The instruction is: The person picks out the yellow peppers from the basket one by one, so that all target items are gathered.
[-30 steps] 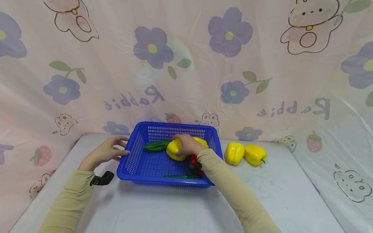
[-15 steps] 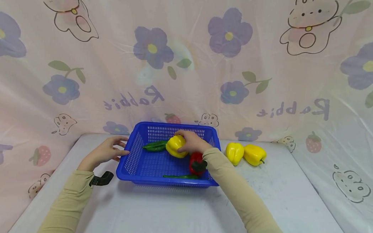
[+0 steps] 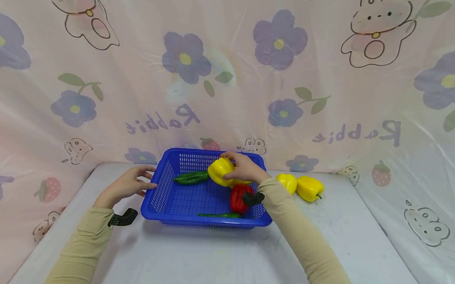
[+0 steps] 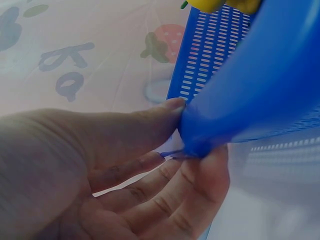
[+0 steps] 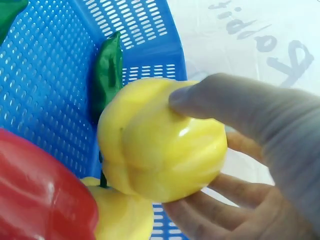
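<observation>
My right hand point(image 3: 245, 167) grips a yellow bell pepper point(image 3: 218, 172) over the back right part of the blue plastic basket point(image 3: 207, 219). In the right wrist view the thumb lies on the upper side of this pepper point(image 5: 155, 145), with fingers around the far side. Another yellow bell pepper point(image 5: 125, 217) sits below it, partly hidden, beside a red bell pepper point(image 5: 42, 192). A dark green pepper point(image 3: 191, 177) lies farther left inside the basket, and a thin green one point(image 3: 219, 215) along the front wall. My left hand point(image 4: 145, 180) pinches the basket's left rim point(image 4: 200, 125) between thumb and fingers.
Two more yellow bell peppers stand on the white table to the right of the basket: one point(image 3: 286, 182) partly behind the right sleeve, the other point(image 3: 309, 189) with its stem turned outward. A printed rabbit-and-flower curtain point(image 3: 230, 94) hangs close behind the basket.
My right hand has lifted the yellow bell pepper from among the others and carried it up and slightly right. The red bell pepper shows more fully. My left hand stays at the rim.
</observation>
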A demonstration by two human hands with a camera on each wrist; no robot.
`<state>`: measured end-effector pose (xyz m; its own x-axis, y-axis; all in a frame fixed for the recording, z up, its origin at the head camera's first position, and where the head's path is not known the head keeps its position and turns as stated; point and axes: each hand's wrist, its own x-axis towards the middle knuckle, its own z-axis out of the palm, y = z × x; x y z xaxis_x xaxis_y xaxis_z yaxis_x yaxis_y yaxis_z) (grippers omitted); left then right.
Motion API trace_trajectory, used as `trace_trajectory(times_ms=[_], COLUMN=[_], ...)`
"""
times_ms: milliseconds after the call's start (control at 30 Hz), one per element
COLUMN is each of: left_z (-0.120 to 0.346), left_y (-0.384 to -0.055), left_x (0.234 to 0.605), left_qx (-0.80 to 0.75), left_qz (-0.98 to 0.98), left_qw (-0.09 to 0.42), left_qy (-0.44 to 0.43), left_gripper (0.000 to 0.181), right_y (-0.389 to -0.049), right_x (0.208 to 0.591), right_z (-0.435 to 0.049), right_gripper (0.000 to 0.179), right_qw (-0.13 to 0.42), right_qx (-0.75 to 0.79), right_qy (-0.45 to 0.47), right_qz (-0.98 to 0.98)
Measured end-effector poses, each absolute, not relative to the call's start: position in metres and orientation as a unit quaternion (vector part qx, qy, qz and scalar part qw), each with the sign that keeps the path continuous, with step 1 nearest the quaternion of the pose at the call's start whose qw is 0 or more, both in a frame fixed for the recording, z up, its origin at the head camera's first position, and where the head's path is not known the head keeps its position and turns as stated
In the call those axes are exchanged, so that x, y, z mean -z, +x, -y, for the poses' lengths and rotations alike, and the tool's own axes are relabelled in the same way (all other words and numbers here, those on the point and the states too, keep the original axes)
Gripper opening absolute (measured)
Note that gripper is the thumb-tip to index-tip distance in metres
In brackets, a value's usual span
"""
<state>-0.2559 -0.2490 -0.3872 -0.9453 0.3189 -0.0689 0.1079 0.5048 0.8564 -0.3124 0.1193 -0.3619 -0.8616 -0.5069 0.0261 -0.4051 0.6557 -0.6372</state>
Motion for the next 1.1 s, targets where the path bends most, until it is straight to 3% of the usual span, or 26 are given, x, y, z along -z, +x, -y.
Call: trace_trajectory(times_ms=[333, 933, 1100], left_z=[0.249, 0.248, 0.247], left_y=[-0.255, -0.255, -0.255], left_x=[0.387, 0.387, 0.387], left_qx=[-0.480, -0.481, -0.480], left_qz=[-0.862, -0.862, -0.862], left_qw=[0.110, 0.109, 0.110], left_qy=[0.120, 0.122, 0.123], left_gripper=[0.059, 0.060, 0.059], right_y=[-0.308, -0.285, -0.291], right_x=[0.355, 0.329, 0.337], right_z=[-0.131, -0.168, -0.183], right_gripper=[0.065, 0.067, 0.068], right_qw=[0.054, 0.089, 0.083], right_qx=[0.347, 0.433, 0.456], right_qy=[-0.252, -0.215, -0.212], right_qz=[-0.902, -0.871, -0.860])
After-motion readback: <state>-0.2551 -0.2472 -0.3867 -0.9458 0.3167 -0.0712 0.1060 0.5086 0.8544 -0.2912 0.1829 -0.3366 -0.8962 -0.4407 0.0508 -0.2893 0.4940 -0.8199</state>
